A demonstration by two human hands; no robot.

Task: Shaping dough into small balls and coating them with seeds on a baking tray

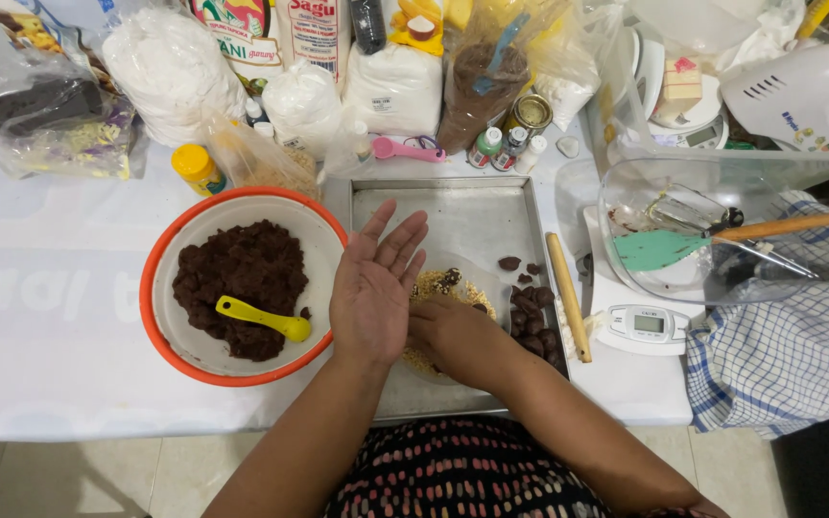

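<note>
here the right hand (453, 336) is pressing down, fingers curled, into a small heap of pale chopped nut crumbs (434, 293) lying on the flat rectangular metal baking tray (462, 211); whether it is closing on a piece of dough under the palm i cannot tell. the left hand (371, 297) is hovering just beside it, palm up, fingers spread open and holding nothing. a cluster of small dark brown dough pieces (532, 321) is already sitting along the tray's right edge, touching a pale wooden rolling stick (568, 297). most of the tray is still lying bare, and a large mound of dark brown chocolate dough (242, 278) is waiting in the white bowl with an orange rim (160, 249) to the left, a yellow plastic scoop (261, 318) resting on it; so the shaping looks to be only just getting going. farther right a clear plastic bowl (626, 269) is holding a teal spatula with a wooden handle (702, 242), near a small white digital scale (647, 326) and a blue checked cloth (789, 345). bags of white flour (175, 67) are standing along the back.
</note>
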